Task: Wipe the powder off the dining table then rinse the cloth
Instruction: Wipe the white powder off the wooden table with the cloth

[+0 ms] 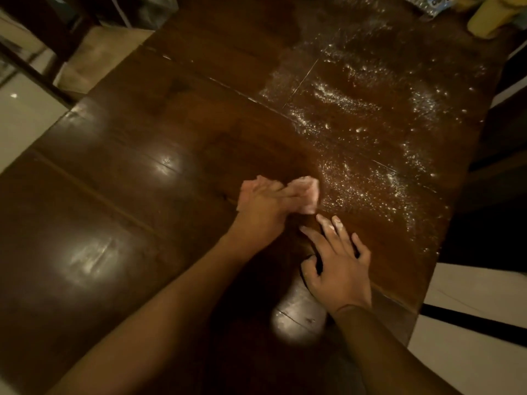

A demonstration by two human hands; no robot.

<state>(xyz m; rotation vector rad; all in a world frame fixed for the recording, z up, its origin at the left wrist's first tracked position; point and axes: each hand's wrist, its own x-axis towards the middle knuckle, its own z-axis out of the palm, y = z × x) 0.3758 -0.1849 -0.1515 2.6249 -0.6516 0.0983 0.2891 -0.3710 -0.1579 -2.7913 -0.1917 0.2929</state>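
A dark wooden dining table fills the view. White powder is scattered over its right half, from the far end down to the near right edge. My left hand grips a bunched pink cloth and holds it on the wood at the left border of the powder. My right hand lies flat on the table just below the cloth, fingers spread, with powder on the fingertips.
A yellow object and a blue-and-white packet sit at the table's far right end. A dark chair frame stands off the far left corner. Pale floor shows beyond the right edge.
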